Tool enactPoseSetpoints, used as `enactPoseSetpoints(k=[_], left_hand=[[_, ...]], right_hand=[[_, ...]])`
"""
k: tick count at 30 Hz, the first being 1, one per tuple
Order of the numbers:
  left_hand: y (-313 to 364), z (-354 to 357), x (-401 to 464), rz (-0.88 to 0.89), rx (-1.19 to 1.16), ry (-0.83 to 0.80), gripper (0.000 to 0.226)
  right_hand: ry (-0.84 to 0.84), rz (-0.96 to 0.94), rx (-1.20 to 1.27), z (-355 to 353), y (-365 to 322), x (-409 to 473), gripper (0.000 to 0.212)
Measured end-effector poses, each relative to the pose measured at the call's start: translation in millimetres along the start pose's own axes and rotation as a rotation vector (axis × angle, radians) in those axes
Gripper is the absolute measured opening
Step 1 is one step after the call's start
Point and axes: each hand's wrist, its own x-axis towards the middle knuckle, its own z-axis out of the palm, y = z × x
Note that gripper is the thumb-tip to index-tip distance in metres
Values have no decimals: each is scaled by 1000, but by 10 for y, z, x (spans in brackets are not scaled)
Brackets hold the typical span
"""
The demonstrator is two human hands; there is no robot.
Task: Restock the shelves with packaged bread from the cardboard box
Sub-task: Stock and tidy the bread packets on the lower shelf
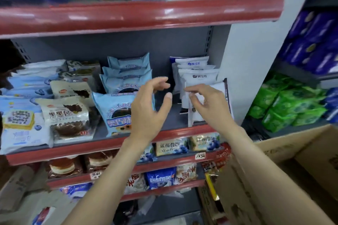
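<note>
Both hands are raised over the middle shelf (109, 147). My left hand (149, 107) hovers with loosely curved fingers in front of a light-blue bread pack (113, 113), holding nothing. My right hand (208, 105) reaches at the front white bread pack (217, 89) of a row standing at the shelf's right end; its fingertips are close to or touching the pack, with no plain grip. A gap of bare shelf (171, 113) lies between the blue and white rows. The cardboard box (292, 151) stands open at lower right; its contents are hidden.
Other bread packs (64, 115) fill the shelf's left part. A red-edged shelf (139, 12) hangs close above. Lower shelves (170, 149) hold blueberry bread and cakes. Green packs (289, 104) and purple packs (311, 42) sit on a neighbouring rack at right.
</note>
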Motion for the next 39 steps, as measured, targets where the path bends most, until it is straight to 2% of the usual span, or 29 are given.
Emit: enactPoseSetpoints(k=[2, 4, 7, 9, 11, 13, 17, 19, 22, 25, 28, 30, 33, 35, 37, 39], left_hand=[[23, 295, 64, -128, -85, -122, 38], [-76, 543, 129, -226, -126, -203, 49], [-305, 802, 223, -365, -90, -284, 65], [-418, 931, 271, -438, -59, -360, 72], [-491, 1062, 304, -434, -13, -419, 77], [-540, 1176, 331, -416, 50, -445, 81], [-620, 1306, 284, -495, 58, -410, 92], [-639, 1340, 137, -570, -10, -368, 101], [-599, 1399, -142, -627, 7, -420, 108], [-537, 1449, -228, -555, -18, -392, 99], [-427, 1400, -35, -451, -167, -330, 77], [-370, 1317, 161, -382, -229, -259, 64], [-359, 1188, 401, -337, -293, -113, 59], [-485, 1174, 479, -365, -319, -75, 62], [-656, 1227, 506, -388, -243, -160, 64], [-745, 1307, 474, -454, -184, -313, 68]], right_hand=[[37, 65, -22, -280, 230, 7, 21], [2, 158, -76, -482, 511, -32, 28], [-95, 407, -115, -627, 930, -92, 58], [-201, 646, 11, -625, 1143, -126, 77], [-303, 772, 115, -557, 1307, -160, 87], [-325, 775, 171, -459, 1421, -169, 86], [-237, 754, 262, -331, 1522, -116, 73], [-230, 725, 286, -310, 1576, -103, 73], [-215, 671, 305, -322, 1538, -130, 81], [-150, 542, 276, -382, 1466, -185, 92], [-35, 433, 274, -493, 1394, -172, 107], [-35, 389, 311, -512, 1332, -99, 111], [-130, 424, 251, -349, 1266, -24, 93], [-175, 450, 54, -179, 1287, -50, 83], [-171, 476, -44, -83, 1327, -69, 89], [-126, 498, 64, -86, 1302, -55, 97]])
